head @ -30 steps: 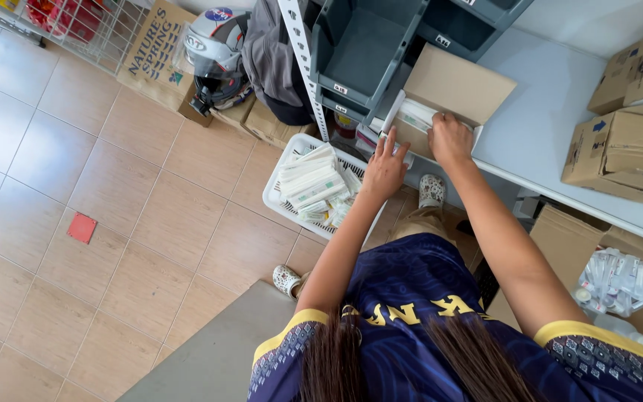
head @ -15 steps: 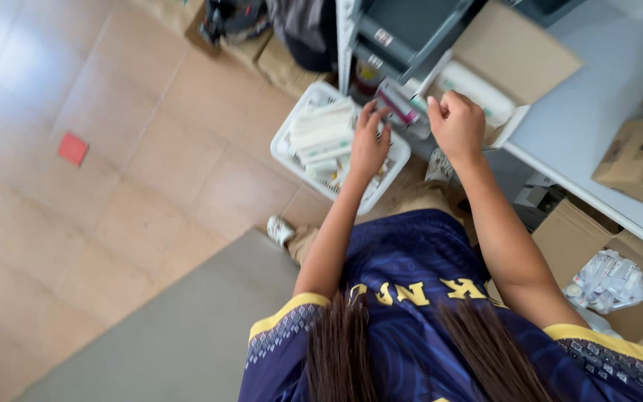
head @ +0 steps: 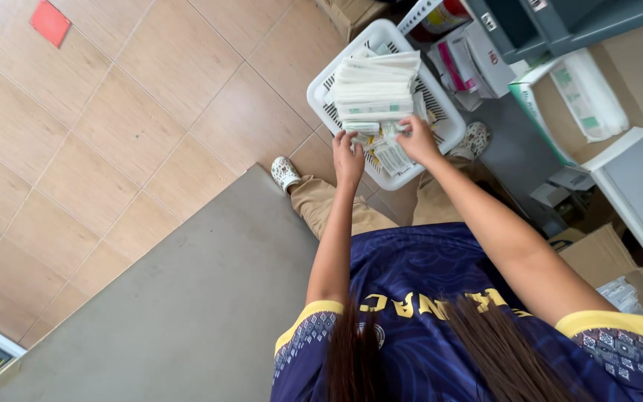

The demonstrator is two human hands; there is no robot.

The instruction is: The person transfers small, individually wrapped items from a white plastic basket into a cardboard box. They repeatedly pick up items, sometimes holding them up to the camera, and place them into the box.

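Note:
A white plastic basket (head: pixel 323 100) stands on the tiled floor in front of me, holding a stack of flat white packets (head: pixel 375 88). Both arms reach down to its near edge. My left hand (head: pixel 347 158) pinches small packets (head: pixel 365 137) at the rim. My right hand (head: pixel 418 140) closes over more small packets (head: pixel 394 158) just beside it. The two hands are a few centimetres apart. My blue shirt and hair fill the bottom of the view.
Right of the basket are pink-and-white boxes (head: pixel 470 59) and an open carton with a wrapped white bundle (head: pixel 589 97) under a grey shelf rack (head: pixel 560 22). A grey tabletop (head: pixel 187 298) lies at lower left. Cardboard boxes (head: pixel 597 253) sit at right. A red square (head: pixel 50 22) marks the floor.
Both hands have come down from the open cardboard box on the shelf to the white basket on the floor, and now grip small packets at its near edge.

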